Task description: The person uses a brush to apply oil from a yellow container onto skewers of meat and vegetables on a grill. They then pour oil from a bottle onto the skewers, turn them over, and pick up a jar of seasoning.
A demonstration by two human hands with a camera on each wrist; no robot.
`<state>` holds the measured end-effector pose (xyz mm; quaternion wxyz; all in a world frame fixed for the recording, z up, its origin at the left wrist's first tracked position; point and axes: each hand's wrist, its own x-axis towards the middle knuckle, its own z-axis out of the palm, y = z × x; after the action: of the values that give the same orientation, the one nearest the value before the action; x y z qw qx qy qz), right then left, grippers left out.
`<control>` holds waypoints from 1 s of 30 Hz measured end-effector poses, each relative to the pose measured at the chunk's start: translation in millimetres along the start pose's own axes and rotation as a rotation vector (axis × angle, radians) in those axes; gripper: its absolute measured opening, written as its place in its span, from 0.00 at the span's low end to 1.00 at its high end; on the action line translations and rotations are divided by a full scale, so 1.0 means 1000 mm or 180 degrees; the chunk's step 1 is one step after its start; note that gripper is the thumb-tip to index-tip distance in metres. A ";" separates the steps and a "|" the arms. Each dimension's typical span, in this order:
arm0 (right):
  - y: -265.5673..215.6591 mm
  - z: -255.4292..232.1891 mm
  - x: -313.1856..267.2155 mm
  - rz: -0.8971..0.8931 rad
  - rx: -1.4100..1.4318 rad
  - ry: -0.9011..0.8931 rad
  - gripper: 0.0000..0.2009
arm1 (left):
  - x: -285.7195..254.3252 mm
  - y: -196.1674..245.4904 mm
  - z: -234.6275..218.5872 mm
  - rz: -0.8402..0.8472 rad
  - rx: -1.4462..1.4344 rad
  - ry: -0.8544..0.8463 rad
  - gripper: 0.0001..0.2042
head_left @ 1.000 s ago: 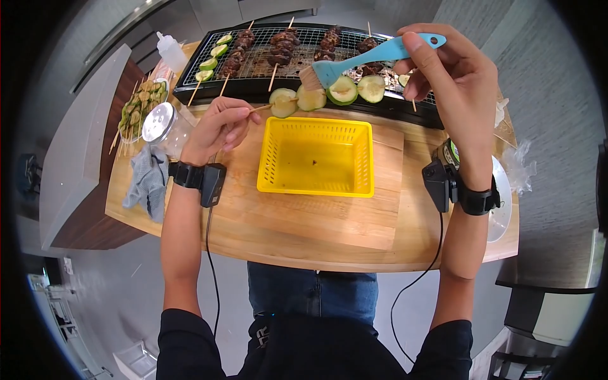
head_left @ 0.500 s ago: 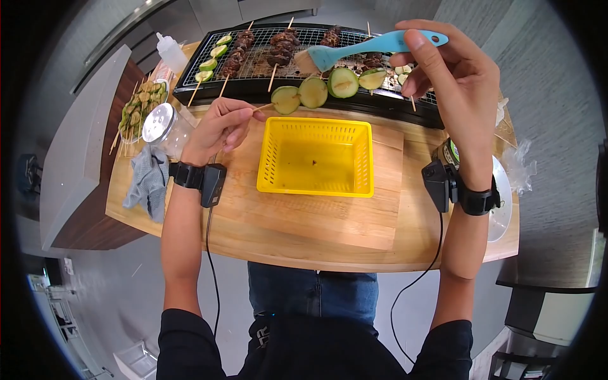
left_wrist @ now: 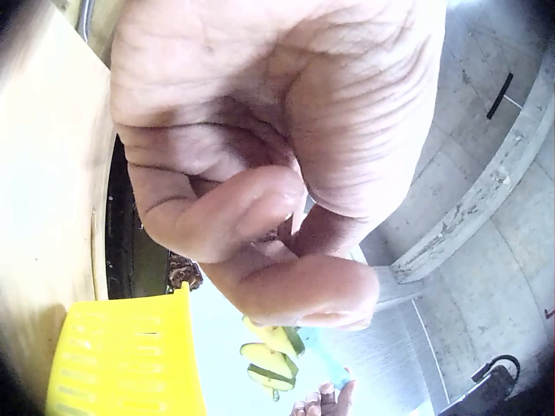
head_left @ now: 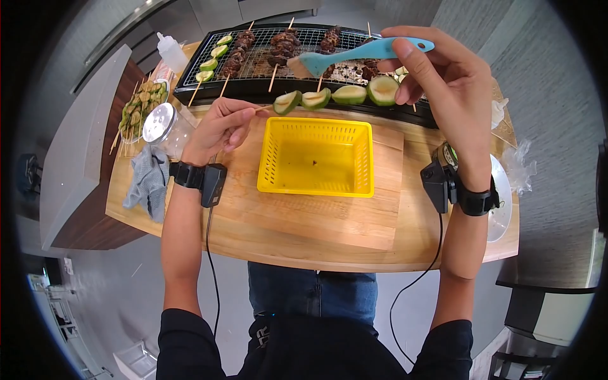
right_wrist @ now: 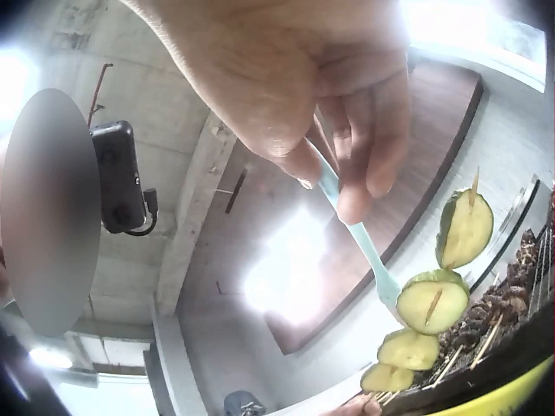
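Observation:
A wooden skewer with several green-rimmed zucchini slices (head_left: 350, 95) is pinched at its bare end by my left hand (head_left: 218, 130). The slices stretch to the right from that hand, tilted, above the back rim of the yellow basket (head_left: 316, 192). My right hand (head_left: 453, 82) holds a light blue basting brush (head_left: 354, 55) by its handle, between thumb and fingers. Its bristles point left, just above the slices in the head view. In the right wrist view the brush (right_wrist: 364, 247) reaches down behind the threaded slices (right_wrist: 434, 303).
Behind the basket stands a black grill (head_left: 247, 92) with dark meat skewers (head_left: 284, 45) and a zucchini skewer (head_left: 209, 65). At left are a squeeze bottle (head_left: 171, 54), a metal-lidded jar (head_left: 161, 123), a grey cloth (head_left: 149, 183) and a plate of skewers (head_left: 142, 109).
The brush has lifted off the slices and shifted left. The skewer has turned in my left hand, so the slices now show their green edges. The left hand has barely moved.

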<state>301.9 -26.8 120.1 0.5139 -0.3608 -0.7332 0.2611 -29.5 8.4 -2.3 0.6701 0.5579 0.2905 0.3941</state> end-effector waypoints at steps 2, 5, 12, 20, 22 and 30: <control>0.000 0.000 0.000 0.0027 0.0039 -0.0016 0.11 | 0.000 0.000 0.002 0.0005 0.0080 0.0076 0.14; -0.001 -0.001 0.000 0.0065 -0.0027 -0.0047 0.11 | 0.001 0.003 0.005 -0.0037 0.0073 0.0111 0.14; -0.001 0.003 -0.001 0.0091 0.0113 -0.0061 0.10 | 0.003 0.002 0.006 -0.0082 -0.0091 0.0049 0.14; 0.006 0.010 -0.002 0.0186 0.0079 -0.0422 0.10 | 0.003 0.002 0.006 -0.0138 -0.0063 0.0059 0.14; 0.009 0.010 -0.002 0.0204 -0.0164 -0.0364 0.11 | 0.002 0.001 0.005 -0.0136 -0.0078 0.0141 0.15; 0.002 0.006 -0.001 0.0308 0.0040 -0.0178 0.11 | 0.002 0.003 0.005 -0.0040 -0.0093 0.0143 0.15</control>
<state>296.9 -26.2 116.2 0.4823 -0.3853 -0.7273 0.3002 -24.4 7.6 1.5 0.6739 0.5373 0.3031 0.4065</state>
